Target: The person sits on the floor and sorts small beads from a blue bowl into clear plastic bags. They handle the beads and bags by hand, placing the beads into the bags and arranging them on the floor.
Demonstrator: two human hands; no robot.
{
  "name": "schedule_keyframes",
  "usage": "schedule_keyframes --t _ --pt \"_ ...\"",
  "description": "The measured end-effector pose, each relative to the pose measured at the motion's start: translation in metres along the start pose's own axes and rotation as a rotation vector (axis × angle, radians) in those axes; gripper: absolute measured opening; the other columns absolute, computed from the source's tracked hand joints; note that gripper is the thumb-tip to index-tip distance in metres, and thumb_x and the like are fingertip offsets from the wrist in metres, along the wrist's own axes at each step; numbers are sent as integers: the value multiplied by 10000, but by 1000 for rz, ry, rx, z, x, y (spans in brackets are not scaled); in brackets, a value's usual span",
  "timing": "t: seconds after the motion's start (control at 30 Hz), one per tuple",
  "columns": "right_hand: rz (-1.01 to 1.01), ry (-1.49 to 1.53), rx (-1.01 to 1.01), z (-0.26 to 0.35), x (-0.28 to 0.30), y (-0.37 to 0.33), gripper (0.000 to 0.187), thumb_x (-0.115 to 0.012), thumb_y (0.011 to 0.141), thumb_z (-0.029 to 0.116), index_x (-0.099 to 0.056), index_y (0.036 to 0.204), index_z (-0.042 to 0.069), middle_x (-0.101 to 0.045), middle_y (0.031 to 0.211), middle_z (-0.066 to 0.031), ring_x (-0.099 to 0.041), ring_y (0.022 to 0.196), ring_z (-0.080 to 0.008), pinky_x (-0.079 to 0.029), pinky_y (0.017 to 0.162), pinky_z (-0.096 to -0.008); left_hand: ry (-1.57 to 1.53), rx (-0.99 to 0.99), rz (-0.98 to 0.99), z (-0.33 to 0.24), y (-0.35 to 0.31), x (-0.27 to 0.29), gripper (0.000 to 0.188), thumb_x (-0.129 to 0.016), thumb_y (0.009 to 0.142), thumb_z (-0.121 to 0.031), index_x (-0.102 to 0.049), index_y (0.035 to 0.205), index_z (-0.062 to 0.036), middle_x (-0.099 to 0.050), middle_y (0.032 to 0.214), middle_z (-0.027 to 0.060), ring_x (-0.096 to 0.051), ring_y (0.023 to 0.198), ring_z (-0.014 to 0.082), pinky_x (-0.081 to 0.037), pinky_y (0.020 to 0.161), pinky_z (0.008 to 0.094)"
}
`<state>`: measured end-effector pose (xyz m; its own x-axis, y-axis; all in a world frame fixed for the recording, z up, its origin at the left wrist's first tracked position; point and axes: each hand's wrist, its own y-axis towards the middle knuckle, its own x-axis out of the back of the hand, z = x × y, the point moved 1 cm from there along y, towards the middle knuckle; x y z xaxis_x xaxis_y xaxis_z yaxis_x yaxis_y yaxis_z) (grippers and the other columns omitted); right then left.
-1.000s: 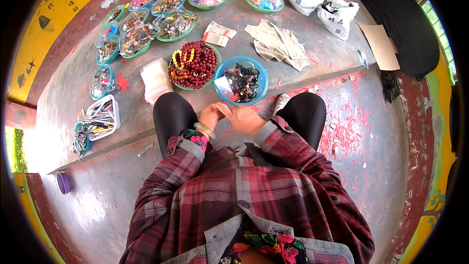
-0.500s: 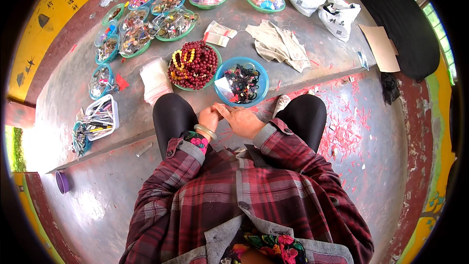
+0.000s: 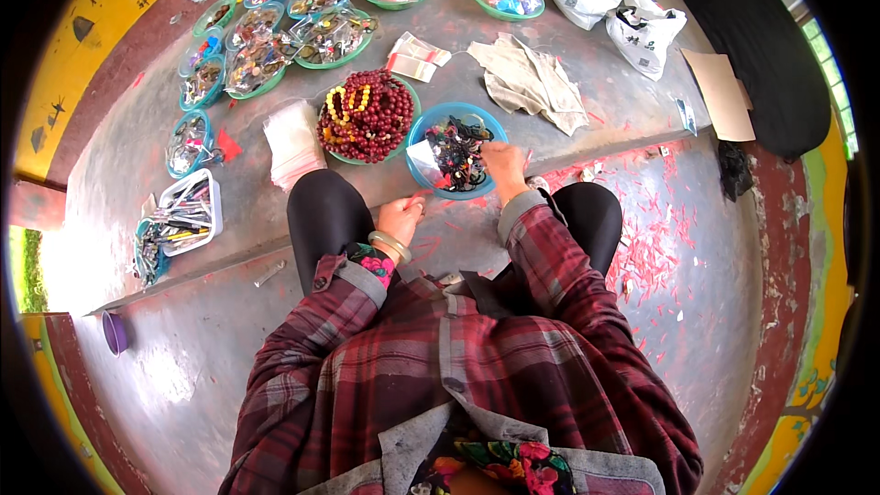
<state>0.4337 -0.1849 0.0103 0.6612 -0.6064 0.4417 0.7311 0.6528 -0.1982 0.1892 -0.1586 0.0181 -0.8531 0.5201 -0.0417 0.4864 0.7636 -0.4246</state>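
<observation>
By right hand [image 3: 502,167] — blue bowl [image 3: 458,110], mouth upward.

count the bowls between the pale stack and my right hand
2: a green bowl heaped with red bead strands, beside the pale stack, and a blue bowl of dark cords, by your right hand. Any nested underneath would be hidden.

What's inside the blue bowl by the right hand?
The blue bowl holds a tangle of mostly dark cords, with a flat white piece at its left side. The pile hides the bottom, and the right hand covers part of the right edge.
</observation>
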Motion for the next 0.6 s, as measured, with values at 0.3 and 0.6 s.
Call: schedule_keyframes --t 0.3,0.6 --pt "192 -389 38 -32 -34 15 209 -551 681 174 -652 830 68 -630 787 -161 -608 774 -330 -475 698 -385 -6 54 16 -5 -5 1 218 -535 826 -101 -592 984 37 -601 923 53 -571 823 119 -473 749 252" --pt "256 -468 67 -36 -50 23 319 -626 609 258 -613 856 56 -625 859 -154 -596 841 -320 -469 741 -375 -16 28 57 -2 -7 2 262 -522 828 -100 -570 1032 56 -599 961 73 -574 857 136 -470 766 254"
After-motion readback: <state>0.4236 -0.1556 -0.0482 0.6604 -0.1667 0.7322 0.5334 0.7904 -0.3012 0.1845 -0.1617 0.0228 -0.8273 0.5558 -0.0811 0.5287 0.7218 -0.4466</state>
